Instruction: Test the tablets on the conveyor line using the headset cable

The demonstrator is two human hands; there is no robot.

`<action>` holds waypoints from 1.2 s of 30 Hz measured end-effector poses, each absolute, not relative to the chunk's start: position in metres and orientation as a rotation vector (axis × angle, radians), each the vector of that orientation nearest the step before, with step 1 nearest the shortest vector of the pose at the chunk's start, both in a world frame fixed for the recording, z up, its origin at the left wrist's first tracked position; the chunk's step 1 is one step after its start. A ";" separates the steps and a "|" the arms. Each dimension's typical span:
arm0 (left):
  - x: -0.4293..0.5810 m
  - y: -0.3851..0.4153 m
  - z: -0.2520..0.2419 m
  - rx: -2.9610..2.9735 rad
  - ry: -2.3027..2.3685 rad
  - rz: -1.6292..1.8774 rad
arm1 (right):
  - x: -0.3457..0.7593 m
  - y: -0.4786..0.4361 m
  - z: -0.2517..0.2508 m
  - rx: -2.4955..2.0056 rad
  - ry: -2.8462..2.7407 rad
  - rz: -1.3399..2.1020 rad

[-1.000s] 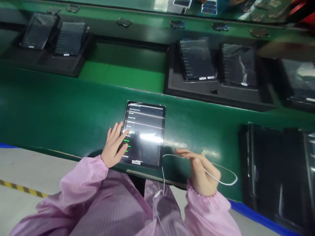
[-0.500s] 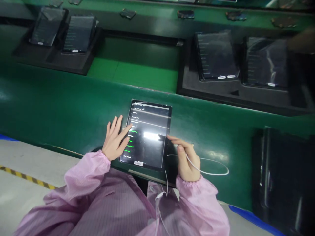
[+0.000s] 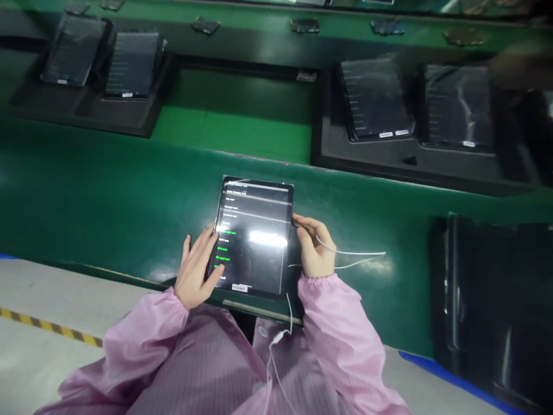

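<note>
A black tablet point(image 3: 254, 253) lies on the green bench top before me, its lit screen listing tests in white and green letters. My left hand point(image 3: 197, 270) rests open along its left edge, the thumb over the screen's lower left. At the right edge, the fingers of my right hand point(image 3: 317, 245) are closed round the end of a white earphone cable point(image 3: 358, 252); the plug itself is hidden by them. The cable loops out to the right, and its splitter point(image 3: 279, 337) hangs in front of my pink smock.
Beyond the bench edge, a black tray point(image 3: 328, 153) at right and another point(image 3: 129, 124) at left each bear two tablets on a green conveyor point(image 3: 242, 127). Several small circuit boards point(image 3: 305, 26) lie farther back. Dark stacked trays point(image 3: 488, 300) stand at the right.
My right hand has moved up along the tablet's right edge, closing its fingers there with the cable. My left hand has drawn back from the screen to the left edge.
</note>
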State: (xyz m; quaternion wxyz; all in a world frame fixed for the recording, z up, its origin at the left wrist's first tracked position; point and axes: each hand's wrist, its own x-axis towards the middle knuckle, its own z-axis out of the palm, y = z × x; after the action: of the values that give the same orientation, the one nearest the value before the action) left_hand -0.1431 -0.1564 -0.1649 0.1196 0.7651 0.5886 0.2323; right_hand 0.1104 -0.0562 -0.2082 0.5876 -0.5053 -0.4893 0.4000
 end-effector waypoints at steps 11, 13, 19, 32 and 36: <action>-0.141 -0.183 -0.170 2.224 1.824 0.764 | 0.102 -0.088 -0.195 -1.289 -1.192 0.964; -0.141 -0.185 -0.170 2.220 1.843 0.750 | 0.100 -0.088 -0.192 -1.302 -1.191 0.970; -0.140 -0.183 -0.167 2.223 1.861 0.696 | 0.097 -0.087 -0.190 -1.307 -1.205 0.968; -0.135 -0.166 -0.137 2.308 1.692 0.731 | 0.092 -0.085 -0.190 -1.304 -1.204 0.937; -0.155 -0.156 -0.135 2.170 1.836 0.794 | 0.089 -0.085 -0.189 -1.296 -1.210 0.931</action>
State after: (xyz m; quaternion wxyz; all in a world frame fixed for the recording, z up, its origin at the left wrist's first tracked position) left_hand -0.1554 -0.1564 -0.1347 0.0948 0.7320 0.6193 0.2678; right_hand 0.0889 -0.0846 -0.1886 0.5395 -0.5449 -0.5087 0.3914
